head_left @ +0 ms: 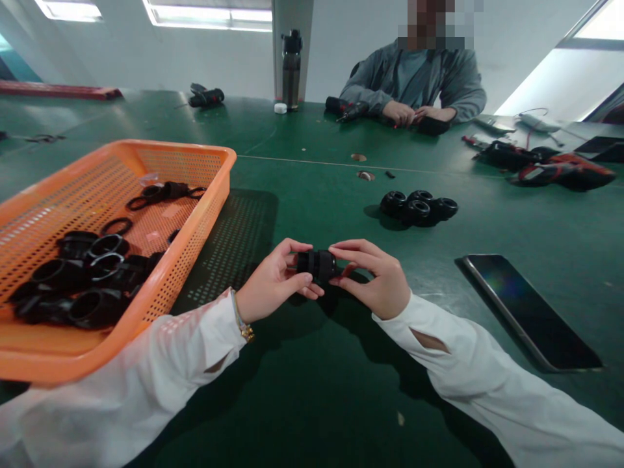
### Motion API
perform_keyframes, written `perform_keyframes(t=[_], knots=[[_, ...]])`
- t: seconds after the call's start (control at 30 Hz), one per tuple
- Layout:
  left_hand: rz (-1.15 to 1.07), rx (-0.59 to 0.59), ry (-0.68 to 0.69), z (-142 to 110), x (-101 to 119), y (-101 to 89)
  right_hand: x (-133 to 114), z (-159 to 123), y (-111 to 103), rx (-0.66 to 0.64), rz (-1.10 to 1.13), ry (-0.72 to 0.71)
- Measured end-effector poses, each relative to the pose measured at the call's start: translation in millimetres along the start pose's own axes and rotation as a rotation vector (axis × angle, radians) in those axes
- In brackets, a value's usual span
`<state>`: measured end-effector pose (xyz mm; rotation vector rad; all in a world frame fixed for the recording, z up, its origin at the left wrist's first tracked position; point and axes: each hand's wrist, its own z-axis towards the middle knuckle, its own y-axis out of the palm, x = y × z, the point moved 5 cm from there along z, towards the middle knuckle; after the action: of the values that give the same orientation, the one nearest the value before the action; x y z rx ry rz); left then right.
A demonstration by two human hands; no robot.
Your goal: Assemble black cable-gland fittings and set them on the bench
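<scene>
Both my hands hold one black cylindrical fitting (318, 265) just above the green table. My left hand (277, 276) grips its left end between thumb and fingers. The fingers of my right hand (375, 273) pinch its right end, which looks like a ribbed cap or nut. Beyond my right hand, several similar black fittings (418, 209) stand grouped on the table. To my left, an orange basket (227, 170) contains more black fittings (100, 305) and loose black rings (117, 226).
A phone (529, 312) lies right of my right forearm. Across the green table (302, 390) a person (414, 84) sits with hands near a black power tool (346, 108). A bottle (291, 71), another tool (205, 97) and red-black items (560, 170) occupy the far side.
</scene>
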<state>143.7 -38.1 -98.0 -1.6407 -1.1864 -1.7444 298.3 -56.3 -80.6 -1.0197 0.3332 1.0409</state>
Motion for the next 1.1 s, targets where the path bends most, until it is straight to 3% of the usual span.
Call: perform_keyframes(t=[1.1], knots=[[0.003, -0.01, 0.017, 0.7, -0.7, -0.2, -4.7, 1.8, -1.8, -0.021, -0.109, -0.075]])
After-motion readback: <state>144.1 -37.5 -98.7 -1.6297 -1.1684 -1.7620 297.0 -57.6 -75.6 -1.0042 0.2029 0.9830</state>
